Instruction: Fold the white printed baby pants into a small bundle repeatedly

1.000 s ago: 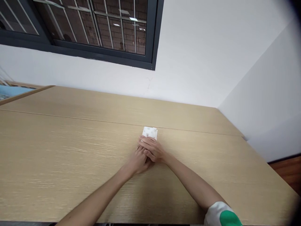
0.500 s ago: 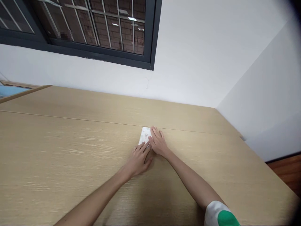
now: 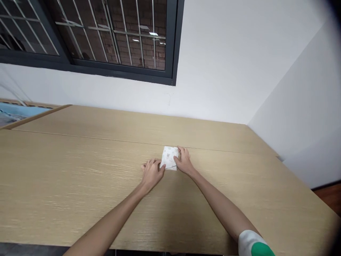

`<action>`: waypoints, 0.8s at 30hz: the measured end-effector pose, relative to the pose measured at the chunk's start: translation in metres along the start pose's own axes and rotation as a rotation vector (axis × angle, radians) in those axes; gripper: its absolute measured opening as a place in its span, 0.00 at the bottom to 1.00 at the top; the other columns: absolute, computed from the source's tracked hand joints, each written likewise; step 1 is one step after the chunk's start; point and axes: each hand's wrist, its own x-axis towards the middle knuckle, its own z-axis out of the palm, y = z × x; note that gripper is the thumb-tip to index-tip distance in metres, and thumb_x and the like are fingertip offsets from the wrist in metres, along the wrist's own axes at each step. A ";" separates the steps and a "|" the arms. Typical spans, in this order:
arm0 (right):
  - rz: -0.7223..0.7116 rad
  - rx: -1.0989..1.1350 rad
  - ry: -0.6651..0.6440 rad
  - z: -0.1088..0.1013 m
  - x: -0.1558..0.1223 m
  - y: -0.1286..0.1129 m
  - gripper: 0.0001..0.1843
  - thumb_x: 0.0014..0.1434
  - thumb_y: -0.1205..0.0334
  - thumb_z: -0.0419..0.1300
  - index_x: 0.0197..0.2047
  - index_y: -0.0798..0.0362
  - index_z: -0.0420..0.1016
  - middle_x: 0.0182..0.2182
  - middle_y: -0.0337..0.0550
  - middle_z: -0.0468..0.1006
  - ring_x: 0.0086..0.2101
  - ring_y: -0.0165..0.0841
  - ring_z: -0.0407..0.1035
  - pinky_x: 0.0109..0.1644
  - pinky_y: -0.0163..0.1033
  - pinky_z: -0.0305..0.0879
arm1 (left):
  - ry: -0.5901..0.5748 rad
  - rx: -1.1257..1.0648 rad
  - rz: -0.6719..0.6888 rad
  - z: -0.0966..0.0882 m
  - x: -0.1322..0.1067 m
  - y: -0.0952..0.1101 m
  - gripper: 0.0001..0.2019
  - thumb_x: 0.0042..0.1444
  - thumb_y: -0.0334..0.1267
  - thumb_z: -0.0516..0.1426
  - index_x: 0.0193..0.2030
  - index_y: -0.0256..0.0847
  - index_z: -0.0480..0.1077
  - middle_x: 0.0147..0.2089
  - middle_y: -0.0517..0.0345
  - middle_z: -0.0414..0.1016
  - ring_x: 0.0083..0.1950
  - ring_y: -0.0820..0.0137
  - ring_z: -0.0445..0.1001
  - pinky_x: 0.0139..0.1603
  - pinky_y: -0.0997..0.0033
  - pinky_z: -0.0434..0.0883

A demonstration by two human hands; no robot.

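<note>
A small white folded cloth with a faint print [image 3: 169, 158] lies flat on the light wooden table [image 3: 80, 177], near the seam between two boards. My left hand [image 3: 151, 173] rests palm down at the cloth's left near corner, fingertips touching its edge. My right hand [image 3: 183, 162] is pressed against the cloth's right side, fingers lying along that edge. Neither hand lifts the cloth; it stays on the table between them.
A white wall rises behind the table, with a dark-framed barred window [image 3: 106, 39] above. A side wall closes in at the right. A second surface with something blue [image 3: 16, 112] adjoins at the far left. Wooden floor [image 3: 330, 197] shows at the right.
My hands were stacked over the cloth's near end; they have slid apart to its left and right sides, so the whole cloth now shows between them.
</note>
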 end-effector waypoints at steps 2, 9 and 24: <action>0.022 -0.001 -0.001 -0.001 -0.001 -0.002 0.31 0.60 0.61 0.59 0.66 0.53 0.64 0.54 0.52 0.69 0.56 0.46 0.63 0.64 0.53 0.58 | -0.014 -0.033 0.011 -0.001 -0.001 0.002 0.09 0.64 0.42 0.56 0.43 0.43 0.75 0.49 0.49 0.80 0.55 0.51 0.72 0.57 0.47 0.62; 0.066 -0.059 -0.009 -0.002 -0.002 -0.013 0.19 0.53 0.65 0.61 0.50 0.50 0.70 0.48 0.44 0.73 0.51 0.43 0.65 0.56 0.47 0.57 | -0.058 -0.134 0.095 -0.002 -0.005 0.010 0.04 0.57 0.34 0.57 0.39 0.42 0.69 0.43 0.54 0.79 0.49 0.59 0.75 0.55 0.56 0.64; 0.284 0.205 -0.079 -0.138 -0.171 -0.042 0.11 0.56 0.52 0.64 0.38 0.49 0.75 0.39 0.43 0.77 0.43 0.43 0.71 0.51 0.47 0.65 | -0.618 -0.856 0.433 0.001 -0.073 0.075 0.09 0.50 0.38 0.66 0.34 0.38 0.73 0.41 0.54 0.79 0.41 0.68 0.76 0.43 0.69 0.73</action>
